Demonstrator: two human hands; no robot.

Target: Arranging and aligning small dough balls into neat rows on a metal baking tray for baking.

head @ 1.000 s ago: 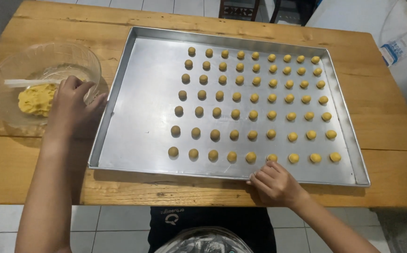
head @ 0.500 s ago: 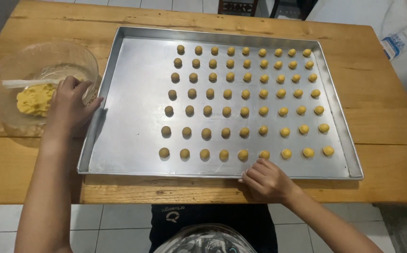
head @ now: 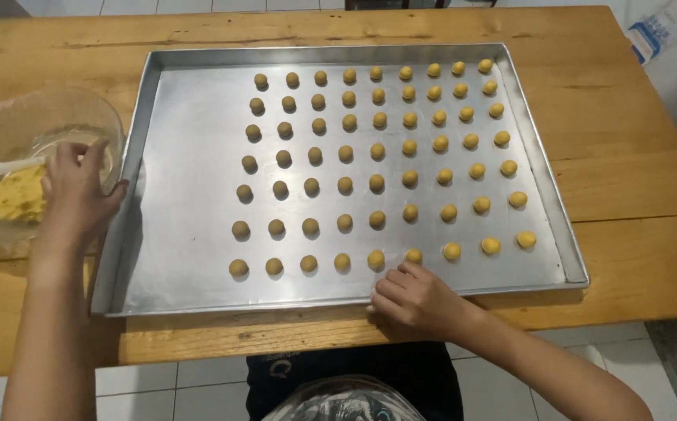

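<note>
While left hand (head: 73, 191) dug, fingers curled, into soft sticky dough (head: 17, 196) (pinch small bits), right hand (head: 416, 300) rested half-curled, holding nothing, beside dough ball (head: 414, 256).

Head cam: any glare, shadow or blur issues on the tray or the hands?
Head view: the metal tray shows soft, diffuse sheen, no blown-out glare; each dough ball casts a small dark shadow toward the left; the left hand at the glass bowl throws a shadow on the tray's left wall; the right hand looks sharp, without motion blur; tray edges bow slightly, wide-lens distortion.
</note>
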